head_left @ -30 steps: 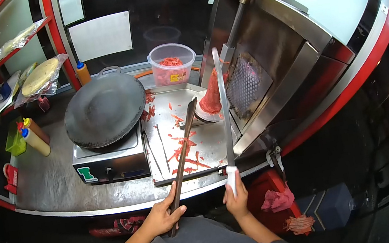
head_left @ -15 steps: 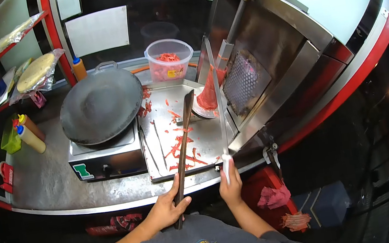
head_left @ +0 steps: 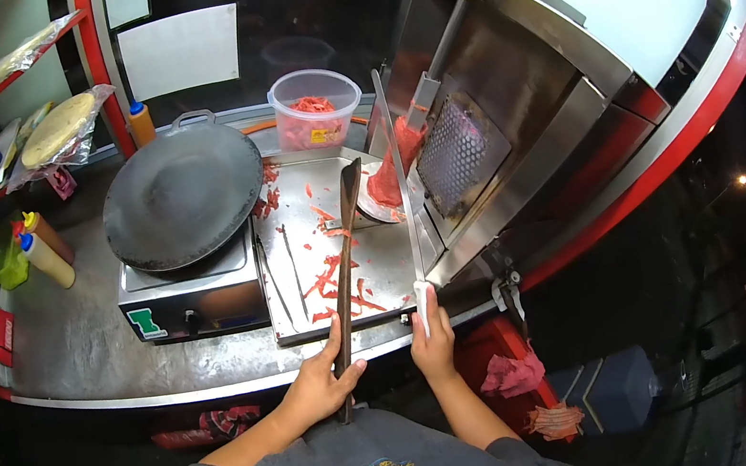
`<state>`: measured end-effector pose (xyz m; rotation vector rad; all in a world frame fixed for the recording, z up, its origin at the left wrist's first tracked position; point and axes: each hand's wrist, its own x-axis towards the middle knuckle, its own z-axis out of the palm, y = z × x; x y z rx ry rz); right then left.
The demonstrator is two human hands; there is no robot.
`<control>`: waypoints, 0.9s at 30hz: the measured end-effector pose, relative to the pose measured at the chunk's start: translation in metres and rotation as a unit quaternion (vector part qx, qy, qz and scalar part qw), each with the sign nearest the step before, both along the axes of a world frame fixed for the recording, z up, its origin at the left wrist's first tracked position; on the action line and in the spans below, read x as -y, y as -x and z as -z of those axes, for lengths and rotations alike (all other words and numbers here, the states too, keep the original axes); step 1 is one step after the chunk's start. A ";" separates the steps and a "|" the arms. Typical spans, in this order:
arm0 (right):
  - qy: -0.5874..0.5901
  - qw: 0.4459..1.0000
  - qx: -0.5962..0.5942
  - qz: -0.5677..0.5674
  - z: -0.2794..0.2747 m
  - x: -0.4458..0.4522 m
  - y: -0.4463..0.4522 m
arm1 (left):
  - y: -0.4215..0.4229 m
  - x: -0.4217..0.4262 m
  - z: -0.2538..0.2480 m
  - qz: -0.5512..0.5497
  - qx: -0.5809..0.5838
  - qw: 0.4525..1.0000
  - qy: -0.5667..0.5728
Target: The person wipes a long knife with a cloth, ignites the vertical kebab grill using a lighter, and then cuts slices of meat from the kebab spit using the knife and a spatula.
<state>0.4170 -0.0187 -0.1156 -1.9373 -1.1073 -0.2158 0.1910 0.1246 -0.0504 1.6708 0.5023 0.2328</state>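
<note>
My left hand (head_left: 319, 386) is closed around the lower part of a long dark wooden spatula (head_left: 346, 280), whose broad end points up over the metal tray (head_left: 387, 260). In my right hand (head_left: 433, 344) is the white handle of a long knife (head_left: 406, 209). Its blade stands nearly upright and crosses in front of the red meat cone (head_left: 384, 187) on the vertical spit; I cannot tell whether it touches the meat. Red meat shavings (head_left: 331, 276) lie scattered on the tray, beside thin dark tongs (head_left: 291, 264).
Left of the tray, a dark domed pan (head_left: 185, 198) sits on a stove (head_left: 201, 307). Behind stands a clear tub (head_left: 318, 121) of red shavings. The grill's perforated burner panel (head_left: 454, 158) is right of the meat. Sauce bottles (head_left: 47, 260) and wrapped flatbreads (head_left: 59, 135) are at left.
The whole view has shifted slightly. The knife's tip has leaned a little to the left across the meat. Both hands keep their holds.
</note>
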 end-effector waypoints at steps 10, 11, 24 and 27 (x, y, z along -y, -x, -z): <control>0.024 0.999 0.026 0.004 0.040 0.066 0.027 | -0.013 -0.009 -0.012 0.006 -0.023 1.000 0.006; 0.006 0.999 0.038 -0.010 0.017 0.043 0.019 | -0.015 -0.009 -0.014 0.004 -0.026 1.000 0.009; 0.076 0.997 -0.025 -0.021 -0.035 0.089 0.047 | -0.048 -0.019 -0.023 -0.021 0.011 0.999 0.039; 0.117 0.987 -0.103 -0.042 -0.094 0.061 0.023 | -0.065 -0.023 -0.012 -0.035 0.049 0.998 0.012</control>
